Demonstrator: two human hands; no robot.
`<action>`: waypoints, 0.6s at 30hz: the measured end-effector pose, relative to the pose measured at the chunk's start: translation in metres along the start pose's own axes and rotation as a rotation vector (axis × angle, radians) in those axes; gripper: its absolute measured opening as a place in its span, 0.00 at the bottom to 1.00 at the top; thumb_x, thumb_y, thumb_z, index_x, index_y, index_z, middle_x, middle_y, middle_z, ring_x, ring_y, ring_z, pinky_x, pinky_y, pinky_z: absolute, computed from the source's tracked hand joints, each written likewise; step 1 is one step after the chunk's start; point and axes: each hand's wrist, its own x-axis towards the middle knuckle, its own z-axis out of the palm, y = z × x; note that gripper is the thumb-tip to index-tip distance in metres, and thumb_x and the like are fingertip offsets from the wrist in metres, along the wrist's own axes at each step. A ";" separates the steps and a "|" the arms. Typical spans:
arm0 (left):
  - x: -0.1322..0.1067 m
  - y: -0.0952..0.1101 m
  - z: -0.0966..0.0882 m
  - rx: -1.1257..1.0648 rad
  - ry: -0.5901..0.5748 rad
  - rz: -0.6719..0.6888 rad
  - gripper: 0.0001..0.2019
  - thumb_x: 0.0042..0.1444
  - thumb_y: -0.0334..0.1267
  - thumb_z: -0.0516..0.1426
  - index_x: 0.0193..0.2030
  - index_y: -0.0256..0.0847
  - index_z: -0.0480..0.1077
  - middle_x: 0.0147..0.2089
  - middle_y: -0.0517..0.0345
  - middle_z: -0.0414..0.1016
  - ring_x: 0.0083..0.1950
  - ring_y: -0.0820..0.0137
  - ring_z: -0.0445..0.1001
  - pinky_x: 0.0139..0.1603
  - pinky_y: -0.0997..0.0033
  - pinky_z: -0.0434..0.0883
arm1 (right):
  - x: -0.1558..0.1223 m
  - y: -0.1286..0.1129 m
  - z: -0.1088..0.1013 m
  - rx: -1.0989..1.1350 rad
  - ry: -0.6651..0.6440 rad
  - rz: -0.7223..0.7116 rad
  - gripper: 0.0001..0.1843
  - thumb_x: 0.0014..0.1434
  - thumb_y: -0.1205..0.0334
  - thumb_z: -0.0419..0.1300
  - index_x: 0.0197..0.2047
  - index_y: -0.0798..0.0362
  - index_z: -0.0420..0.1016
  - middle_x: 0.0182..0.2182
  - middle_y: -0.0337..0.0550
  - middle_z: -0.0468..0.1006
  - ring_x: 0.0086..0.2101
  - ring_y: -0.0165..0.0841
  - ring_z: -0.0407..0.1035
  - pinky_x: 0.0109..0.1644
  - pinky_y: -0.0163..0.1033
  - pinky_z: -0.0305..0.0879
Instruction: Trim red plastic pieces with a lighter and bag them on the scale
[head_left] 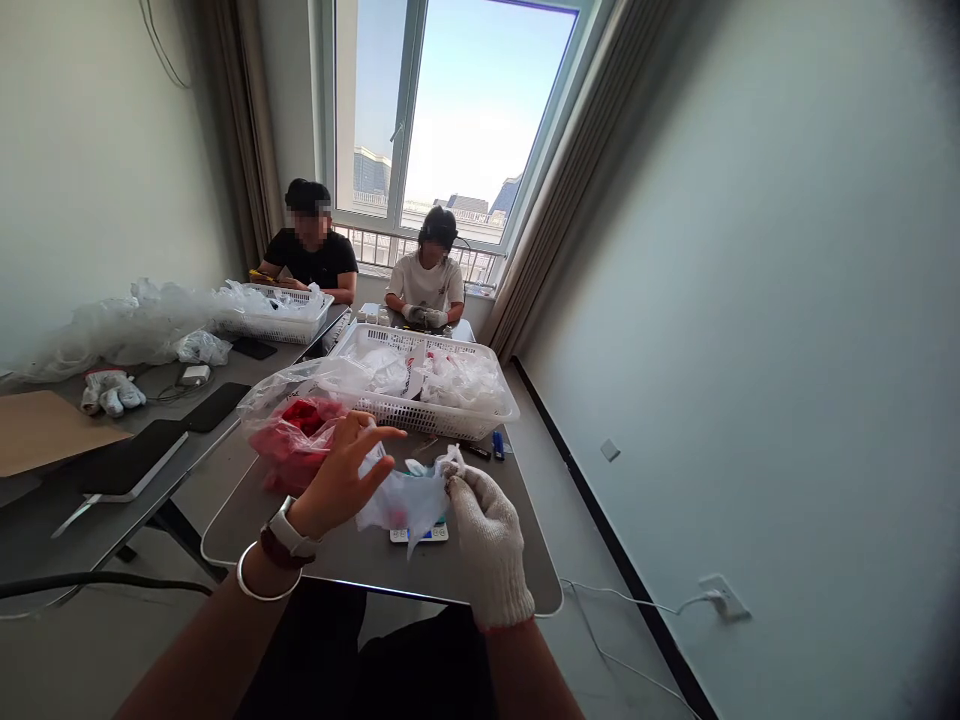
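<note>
1. At the near end of the grey table (375, 570), the item in hand: a clear plastic bag (394, 505), thin and crumpled, gathered into a twisted neck at its upper right. A teal-blue piece shows through the film, with a small red patch low down. The bag sits in the air between both hands, just above a small white-and-blue digital scale (418, 534); contact between them cannot be told.
2. Right hand (487, 535), in a white knit glove (491, 560): fingers pressed together, pinching the bag's gathered neck.
3. Left hand (337, 480), bare: fingers spread and open, beside the bag, no pinch. Its edge lies close against the film; contact cannot be told. Worn: a wristwatch (289, 530) and a silver bangle (266, 578).
4. Just beyond the hands: a clear bag of red contents (294, 445), slumped against a white plastic basket (442, 400) filled with clear bags.
5. Beside the basket: a dark marker (474, 450) and a blue lighter (498, 446).
6. Far end, by the window: two seated co-workers (371, 262), hands busy at their own places.
</note>
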 end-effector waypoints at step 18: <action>-0.012 0.021 0.027 -1.046 -0.124 -0.299 0.31 0.65 0.56 0.48 0.71 0.49 0.48 0.64 0.49 0.62 0.62 0.56 0.63 0.64 0.52 0.59 | 0.004 -0.016 0.017 -0.126 -0.224 -0.035 0.20 0.53 0.51 0.64 0.48 0.51 0.78 0.40 0.43 0.81 0.40 0.38 0.73 0.43 0.39 0.69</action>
